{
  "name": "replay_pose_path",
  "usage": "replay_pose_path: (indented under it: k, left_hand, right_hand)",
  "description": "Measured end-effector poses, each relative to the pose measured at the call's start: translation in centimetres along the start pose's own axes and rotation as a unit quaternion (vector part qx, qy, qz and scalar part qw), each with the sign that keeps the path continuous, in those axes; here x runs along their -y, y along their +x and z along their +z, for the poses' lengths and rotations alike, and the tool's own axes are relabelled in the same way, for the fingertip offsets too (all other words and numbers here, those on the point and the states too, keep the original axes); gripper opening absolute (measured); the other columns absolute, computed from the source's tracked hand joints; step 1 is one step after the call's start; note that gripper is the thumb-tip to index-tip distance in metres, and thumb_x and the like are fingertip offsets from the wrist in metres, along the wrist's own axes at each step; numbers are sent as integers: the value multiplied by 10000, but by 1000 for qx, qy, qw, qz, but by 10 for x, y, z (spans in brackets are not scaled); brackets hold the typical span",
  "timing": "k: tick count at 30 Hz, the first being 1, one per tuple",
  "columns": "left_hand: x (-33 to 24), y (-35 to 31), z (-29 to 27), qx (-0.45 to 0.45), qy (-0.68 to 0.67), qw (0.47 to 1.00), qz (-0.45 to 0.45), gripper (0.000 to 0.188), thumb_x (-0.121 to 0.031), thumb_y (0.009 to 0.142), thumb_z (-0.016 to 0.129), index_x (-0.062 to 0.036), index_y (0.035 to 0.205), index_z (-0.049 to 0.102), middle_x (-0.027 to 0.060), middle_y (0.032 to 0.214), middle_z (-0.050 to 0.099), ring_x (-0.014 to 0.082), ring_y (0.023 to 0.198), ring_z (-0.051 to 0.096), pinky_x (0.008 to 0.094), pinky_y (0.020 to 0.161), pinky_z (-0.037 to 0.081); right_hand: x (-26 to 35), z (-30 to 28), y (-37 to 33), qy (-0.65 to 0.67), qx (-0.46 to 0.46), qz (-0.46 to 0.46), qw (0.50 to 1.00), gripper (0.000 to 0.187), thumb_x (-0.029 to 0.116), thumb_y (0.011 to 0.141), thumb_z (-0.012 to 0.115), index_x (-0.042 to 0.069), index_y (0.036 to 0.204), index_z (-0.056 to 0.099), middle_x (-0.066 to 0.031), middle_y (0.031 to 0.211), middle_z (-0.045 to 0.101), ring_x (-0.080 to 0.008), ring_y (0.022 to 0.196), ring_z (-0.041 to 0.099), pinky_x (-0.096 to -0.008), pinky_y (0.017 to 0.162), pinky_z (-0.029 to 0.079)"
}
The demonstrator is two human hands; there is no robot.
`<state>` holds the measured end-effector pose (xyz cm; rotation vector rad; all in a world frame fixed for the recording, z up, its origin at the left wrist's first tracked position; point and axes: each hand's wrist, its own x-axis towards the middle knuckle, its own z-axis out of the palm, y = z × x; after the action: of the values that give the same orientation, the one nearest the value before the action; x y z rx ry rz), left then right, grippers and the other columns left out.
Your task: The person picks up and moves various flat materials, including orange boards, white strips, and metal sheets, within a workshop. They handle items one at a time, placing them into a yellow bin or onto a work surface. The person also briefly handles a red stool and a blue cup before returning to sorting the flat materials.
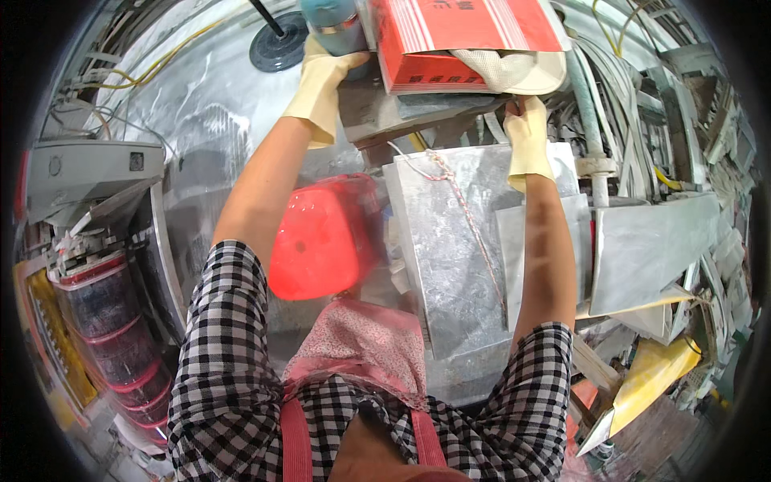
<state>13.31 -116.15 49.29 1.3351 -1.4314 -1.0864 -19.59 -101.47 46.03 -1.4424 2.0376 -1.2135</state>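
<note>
Both my hands wear pale cream gloves and reach to the far side. My left hand is closed round the lower part of a blue-grey cylindrical container, with the thumb across its front. My right hand is closed, its fingertips just under the rim of a white mesh-and-fabric piece that looks like a cap. Whether the fingers pinch that rim or something else is hidden. The cap pokes out of an open red box with white stripes, which rests on a worn ledge between my hands.
A red plastic stool stands below my left forearm. Grey metal sheets lean beneath my right arm, a pink-and-white cord across them. Pipes and scrap crowd the right; a black round base, grey machine box and stacked red-rimmed containers stand left.
</note>
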Motion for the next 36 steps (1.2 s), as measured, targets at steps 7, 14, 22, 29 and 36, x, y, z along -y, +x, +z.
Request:
replay_pose_path:
  k: [7,14,22,29,36]
  left_hand:
    - [-15,-22,-11,64,-45,997,-22,731,-110,694,870,-13,1341,543,145,1295,646,257,1188,610,370,1031,452]
    - [-73,-99,-21,76,-67,994,-51,612,-324,942,686,28,1412,513,177,1351,604,233,1275,569,332,1067,438]
    - [-144,-93,34,104,-124,979,-122,650,-476,954,618,-70,1446,488,58,1347,563,185,1198,534,468,1000,396]
    - [-118,-87,42,51,-141,972,-180,531,-328,948,618,-72,1393,480,64,1245,618,171,981,616,371,764,497]
    - [-101,-84,49,38,-137,977,-161,463,-276,966,554,-52,1365,485,53,1181,624,139,895,601,318,718,486]
  right_hand:
    - [19,-11,-3,256,60,23,964,500,-124,858,498,-85,1357,495,-188,1359,605,-247,1278,558,-316,1051,404]
    - [34,-9,-10,301,75,76,947,500,-57,910,543,-35,1405,482,-158,1371,585,-223,1269,549,-319,1054,414]
    - [37,12,23,205,-84,33,975,473,146,977,568,-32,1409,493,-161,1407,568,-244,1326,506,-334,1106,360]
    - [40,14,6,204,-76,44,975,483,149,966,575,-32,1406,494,-181,1399,568,-271,1326,506,-341,1107,362]
    - [53,14,5,207,-73,51,974,493,152,955,582,-32,1404,495,-201,1392,567,-298,1325,505,-348,1108,364]
